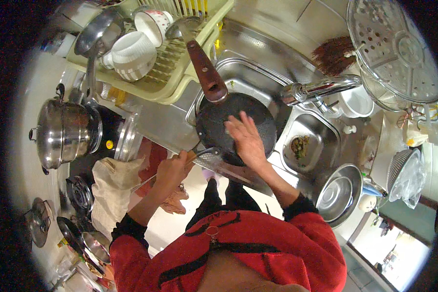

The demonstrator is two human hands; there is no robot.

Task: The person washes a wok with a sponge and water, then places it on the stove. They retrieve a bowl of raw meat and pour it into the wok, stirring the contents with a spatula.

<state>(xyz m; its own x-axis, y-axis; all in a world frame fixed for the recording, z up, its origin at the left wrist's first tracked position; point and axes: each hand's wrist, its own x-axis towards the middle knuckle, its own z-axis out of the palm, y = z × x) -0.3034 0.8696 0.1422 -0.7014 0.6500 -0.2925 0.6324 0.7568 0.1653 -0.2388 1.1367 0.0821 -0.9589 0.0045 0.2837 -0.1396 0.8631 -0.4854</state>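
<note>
My left hand [171, 166] is closed around the handle of a dark frying pan [213, 115], which is held over the steel sink [233, 65]. Across the pan's dark surface lies my right hand [248, 140], its fingers apart and slightly blurred. Whether the palm touches the pan cannot be told. A brown wooden handle [206, 69] of a metal utensil reaches from the dish rack [164, 96] toward the pan's far edge. To the right, a smaller sink basin [328, 131] has food scraps [298, 146] around its drain.
A chrome faucet [321, 89] juts over the basins. Bowls [133, 56] and a steel ladle or pan [100, 33] fill the rack. Left stands a steel pot [64, 133]; a beige cloth [111, 186] lies nearby. Metal basins [337, 195] and a perforated steamer tray [398, 51] are at right.
</note>
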